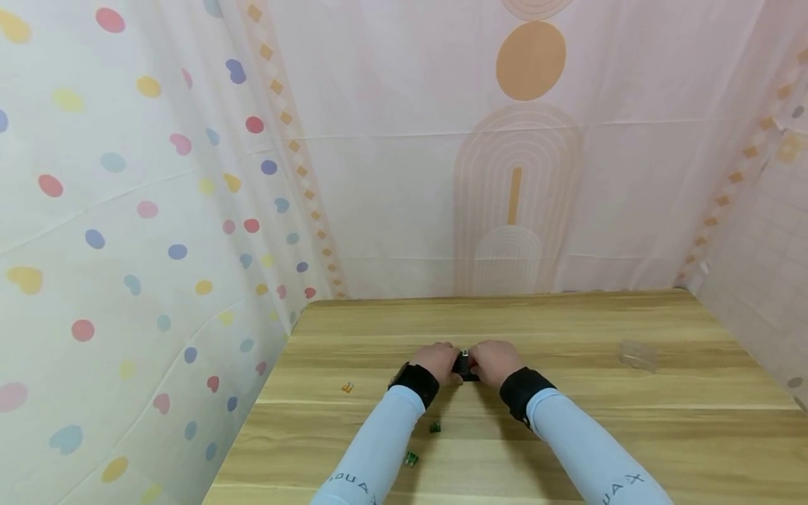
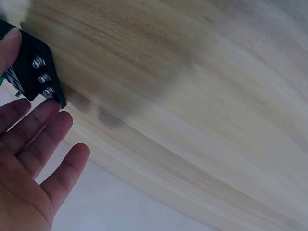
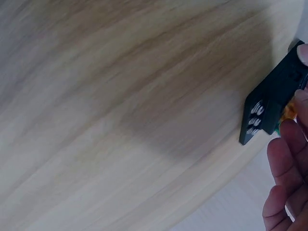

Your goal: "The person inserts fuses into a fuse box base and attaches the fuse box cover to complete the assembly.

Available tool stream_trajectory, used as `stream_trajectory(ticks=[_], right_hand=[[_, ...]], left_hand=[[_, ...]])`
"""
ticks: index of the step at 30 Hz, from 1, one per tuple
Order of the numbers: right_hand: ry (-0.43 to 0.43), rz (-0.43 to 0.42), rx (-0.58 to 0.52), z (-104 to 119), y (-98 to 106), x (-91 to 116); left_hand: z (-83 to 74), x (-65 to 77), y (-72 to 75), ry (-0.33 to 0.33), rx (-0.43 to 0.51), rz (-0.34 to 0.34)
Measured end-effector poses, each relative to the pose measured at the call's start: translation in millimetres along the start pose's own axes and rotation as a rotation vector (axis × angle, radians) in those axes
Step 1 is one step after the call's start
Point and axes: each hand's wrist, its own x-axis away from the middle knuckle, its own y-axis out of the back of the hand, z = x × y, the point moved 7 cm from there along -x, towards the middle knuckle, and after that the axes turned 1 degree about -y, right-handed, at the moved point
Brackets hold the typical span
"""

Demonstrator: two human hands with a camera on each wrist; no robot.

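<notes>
Both hands meet at a small black plate with a raised block [image 1: 463,366] near the middle of the table. My left hand [image 1: 435,361] holds its left side, thumb over the top and fingertips at its edge; in the left wrist view, three silver metal pieces [image 2: 43,77] show in a row on the black plate. At the other side, my right hand [image 1: 496,361] grips the plate with thumb and fingers. Beside the right fingertips, an orange part [image 3: 289,110] and a sliver of green show against the black block; how they are fixed is hidden.
On the wood-grain table [image 1: 568,435] lie a small orange piece [image 1: 347,387] at left and two small green pieces, one green piece [image 1: 435,427] near the left forearm and another green piece [image 1: 411,459] closer. A clear plastic item [image 1: 637,355] lies at right. Patterned curtains surround the table.
</notes>
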Motion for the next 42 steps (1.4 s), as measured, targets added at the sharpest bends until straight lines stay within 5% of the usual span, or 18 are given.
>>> stream_trajectory(ticks=[13,22,42], right_hand=[[-0.164,0.085,-0.017,-31.9,6.5,8.9],[-0.231,0.170,-0.024,-41.8,0.0,14.4],[-0.255,0.176,-0.048,-49.4,-4.0,18.1]], left_hand=[[23.0,8.6,7.0,0.140,0.086,0.114],[43.2,16.0,2.5,0.202,0.144,0.120],[122.4,66.6,-6.5,0.394,0.185,0.085]])
